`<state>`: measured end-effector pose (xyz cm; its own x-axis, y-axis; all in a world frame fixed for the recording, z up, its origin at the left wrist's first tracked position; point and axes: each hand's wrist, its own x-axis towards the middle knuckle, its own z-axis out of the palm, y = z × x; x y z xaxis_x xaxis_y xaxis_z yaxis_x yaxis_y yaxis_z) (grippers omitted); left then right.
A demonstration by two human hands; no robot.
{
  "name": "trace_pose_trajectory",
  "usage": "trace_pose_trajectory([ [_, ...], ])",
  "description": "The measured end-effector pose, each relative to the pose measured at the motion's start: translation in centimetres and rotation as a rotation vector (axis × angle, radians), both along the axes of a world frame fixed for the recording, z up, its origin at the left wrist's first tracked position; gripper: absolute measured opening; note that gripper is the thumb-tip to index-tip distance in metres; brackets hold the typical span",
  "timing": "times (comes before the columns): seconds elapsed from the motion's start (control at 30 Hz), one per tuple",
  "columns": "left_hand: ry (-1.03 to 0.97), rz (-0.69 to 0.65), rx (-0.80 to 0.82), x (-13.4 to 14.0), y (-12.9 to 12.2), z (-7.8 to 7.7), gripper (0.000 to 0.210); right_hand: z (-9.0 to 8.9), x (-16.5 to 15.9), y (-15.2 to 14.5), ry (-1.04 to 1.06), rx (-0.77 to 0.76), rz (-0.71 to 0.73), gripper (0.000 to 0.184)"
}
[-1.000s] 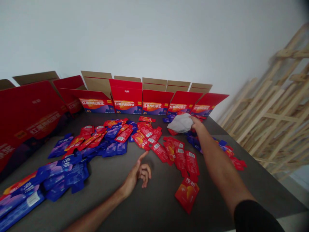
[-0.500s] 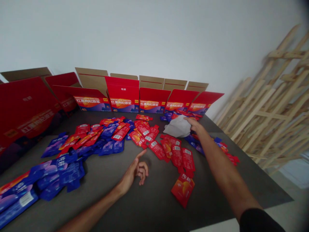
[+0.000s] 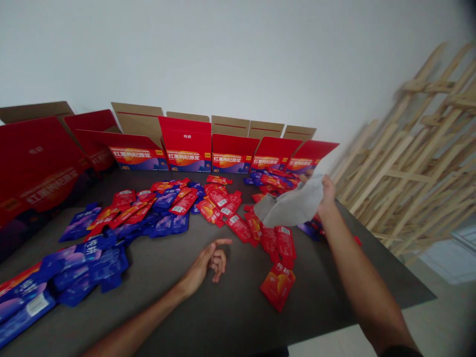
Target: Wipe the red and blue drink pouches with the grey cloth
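Observation:
My right hand [image 3: 327,198] grips a thin, greyish-white translucent sheet [image 3: 290,204] by its right edge, lifted over the right-hand pouches and hiding some of them. My left hand [image 3: 208,263] is above the dark table [image 3: 178,317], index finger stretched out and the others loosely curled, with nothing in it. Just beyond it lie red drink pouches [image 3: 238,227], several with barcodes. One red-orange pouch [image 3: 278,285] lies nearest me, right of my left hand. To the left are heaped red and blue pouches [image 3: 167,224].
A row of open red cartons [image 3: 230,153] stands along the wall, flaps up. A larger red carton [image 3: 40,168] is at far left. Blue pouches [image 3: 89,263] lie at the left front. Wooden easel-like frames [image 3: 409,173] lean on the wall right of the table.
My right hand has moved right and slightly nearer, drawing the sheet up and spreading it wider. My left hand stays about in place, its index finger now pointing more to the right.

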<state>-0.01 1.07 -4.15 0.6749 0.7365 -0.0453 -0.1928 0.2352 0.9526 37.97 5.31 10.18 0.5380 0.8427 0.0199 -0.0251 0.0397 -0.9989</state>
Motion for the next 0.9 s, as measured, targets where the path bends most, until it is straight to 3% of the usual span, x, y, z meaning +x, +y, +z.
trace_pose_trajectory([
  [0.1,0.031,0.000,0.022,0.1,-0.2,0.3,0.060,0.5,-1.3,-3.1,0.032,0.076,0.160,0.037],
  [0.2,0.053,-0.002,0.034,0.2,-0.5,0.7,0.058,0.2,-2.8,-5.3,-0.071,-0.118,0.423,0.034],
  [0.27,0.070,0.000,0.042,0.2,-0.6,1.0,0.057,-0.6,-3.9,-6.0,-0.234,-0.246,0.653,0.030],
  [0.33,0.079,0.001,0.050,0.2,-0.7,1.1,0.055,-1.8,-5.0,-6.2,-0.534,-0.294,0.809,0.031],
  [0.37,0.080,0.002,0.056,0.2,-0.7,1.2,0.055,-2.6,-5.6,-6.1,-0.741,-0.321,0.820,0.032],
  [0.43,0.082,0.001,0.069,0.2,-0.8,1.2,0.052,-4.1,-6.8,-5.9,-1.116,-0.429,0.693,0.035],
  [0.5,0.087,-0.007,0.085,0.3,-0.8,1.2,0.049,-5.4,-7.7,-5.5,-1.302,-0.537,0.583,0.039],
  [0.7,0.119,-0.020,0.104,0.4,-1.0,1.4,0.042,-7.1,-8.1,-3.9,-1.360,-0.589,0.500,0.037],
  [0.9,0.123,-0.017,0.116,0.5,-1.2,1.6,0.041,-6.0,-6.7,-2.5,-1.267,-0.490,0.587,0.028],
])
